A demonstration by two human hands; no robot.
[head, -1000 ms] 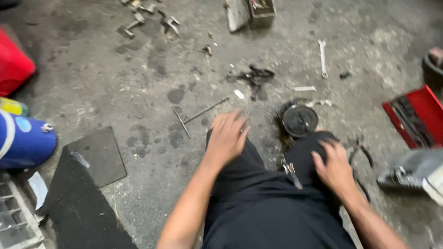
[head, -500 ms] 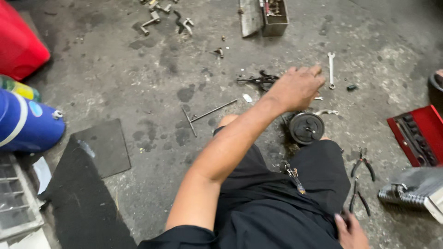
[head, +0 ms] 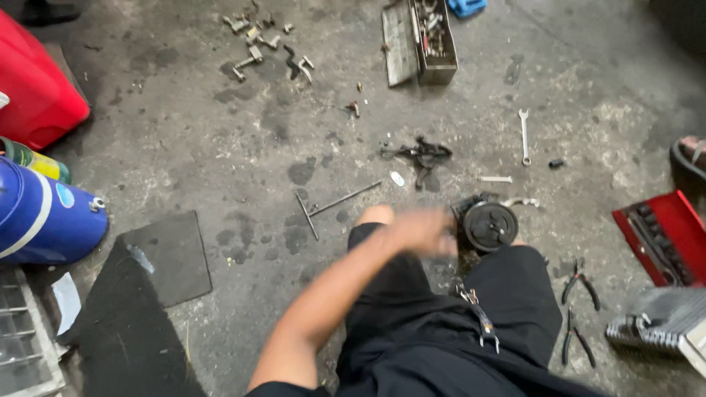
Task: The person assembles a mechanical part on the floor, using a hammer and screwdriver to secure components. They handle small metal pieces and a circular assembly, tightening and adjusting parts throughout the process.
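Our left hand (head: 423,231) is a blur just left of the round black compressor (head: 489,225), which sits on the floor between our knees, right against them. The blur hides the fingers, so we cannot tell whether the hand is open or closed, or whether it touches the compressor at all. Our right hand is out of view.

We judge the compressor heavy and rigid, a cast metal body with a grooved pulley face turned up towards us. It looks grimy, so probably slick with oil. The body behind the pulley seems the best place to take hold, with fingers wrapped around it and not on the spinning face.

Counting outward from the compressor:
- one T-handle wrench (head: 334,204) lies to its left on the stained concrete;
- one small tangle of dark parts (head: 421,155) lies above it;
- one open-end spanner (head: 523,135) lies above and to the right;
- two pairs of pliers (head: 579,283) lie to its lower right, beside our leg;
- one red socket tray (head: 662,235) sits further right;
- one open metal toolbox (head: 423,38) stands well above;
- one scatter of loose fittings (head: 263,45) lies far up and left, too small to count;
- one blue tank (head: 40,219) and one red container (head: 33,81) stand far left.
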